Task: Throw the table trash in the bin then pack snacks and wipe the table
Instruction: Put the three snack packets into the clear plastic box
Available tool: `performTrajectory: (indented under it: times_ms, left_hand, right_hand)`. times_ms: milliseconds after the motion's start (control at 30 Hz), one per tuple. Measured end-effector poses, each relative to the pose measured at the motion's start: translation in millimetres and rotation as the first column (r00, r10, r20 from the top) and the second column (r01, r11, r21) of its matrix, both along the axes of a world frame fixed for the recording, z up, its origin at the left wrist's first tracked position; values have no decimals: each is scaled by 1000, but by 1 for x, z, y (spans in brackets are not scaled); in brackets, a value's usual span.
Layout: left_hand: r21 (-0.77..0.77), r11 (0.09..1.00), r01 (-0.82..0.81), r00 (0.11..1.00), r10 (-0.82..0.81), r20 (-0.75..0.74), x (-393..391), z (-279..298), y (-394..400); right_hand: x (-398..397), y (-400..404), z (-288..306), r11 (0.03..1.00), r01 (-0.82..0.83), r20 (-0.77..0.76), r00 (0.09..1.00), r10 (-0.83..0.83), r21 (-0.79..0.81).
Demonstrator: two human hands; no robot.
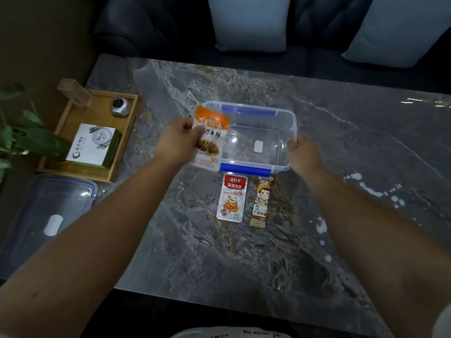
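A clear plastic box [258,118] with blue clips stands open and empty in the middle of the marble table [341,142]. My left hand [179,140] pinches an orange snack packet [211,137] and holds it over the box's left rim. My right hand [302,154] grips the box's right front corner. Two more snacks lie on the table just in front of the box: a red-and-white packet [231,198] and a narrow brown stick packet [261,202] to its right.
The box's clear lid [46,208] lies at the table's left front. A wooden tray [73,167] at the left holds a white-green carton [94,145], a metal ball [119,107] and a clear stand. White spill marks [371,191] dot the right side. A plant is at the far left.
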State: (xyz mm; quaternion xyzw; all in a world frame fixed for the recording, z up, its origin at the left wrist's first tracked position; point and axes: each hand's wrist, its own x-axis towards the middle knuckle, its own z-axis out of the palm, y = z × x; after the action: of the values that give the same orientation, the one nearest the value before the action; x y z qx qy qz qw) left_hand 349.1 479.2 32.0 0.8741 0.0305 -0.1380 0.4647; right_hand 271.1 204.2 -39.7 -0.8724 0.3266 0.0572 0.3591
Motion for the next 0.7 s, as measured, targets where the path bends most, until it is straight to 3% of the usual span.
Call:
performTrajectory:
  times_ms: [200,400,633,700]
  left_hand:
    - [296,937,187,982,-185,-34,43,-39,-55]
    - [626,733,268,954,-291,-68,52,-72,-71]
    - [827,410,386,857,-491,-156,42,-63,-73]
    - [838,380,392,835,-530,-150,42,-65,-71]
  right_hand:
    - [1,-3,-4,998,-19,-9,1000,19,-63]
    - [-1,-6,-14,999,-34,35,999,35,-30]
    - [0,-1,-14,998,-36,56,998,40,-55]
    - [1,-2,-14,997,-39,57,997,43,-59]
